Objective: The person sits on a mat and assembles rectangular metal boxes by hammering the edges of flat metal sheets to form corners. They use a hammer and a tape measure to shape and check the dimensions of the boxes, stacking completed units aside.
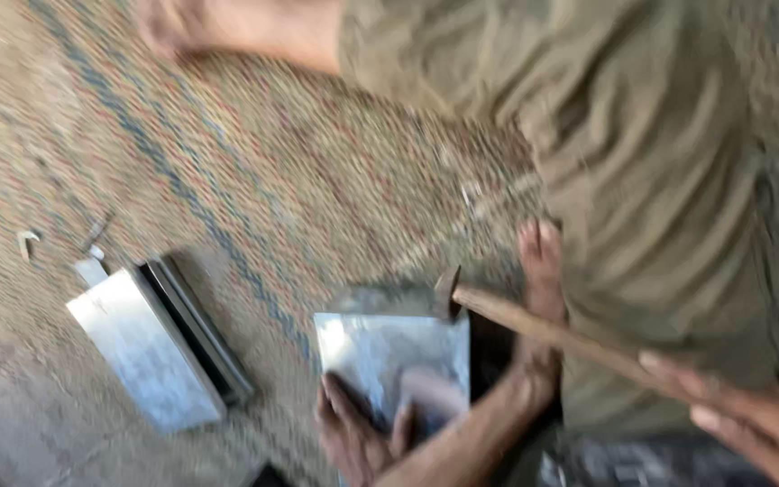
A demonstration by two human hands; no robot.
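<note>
Metal sheet (394, 352) — under left hand (353, 433)

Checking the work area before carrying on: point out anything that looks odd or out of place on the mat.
Small stray metal bits lie loose on the woven mat, left of the stacked metal sheets. A bare foot sits right beside the sheet under the hammer, close to its head. The picture is blurred, so finer damage cannot be judged.
</note>
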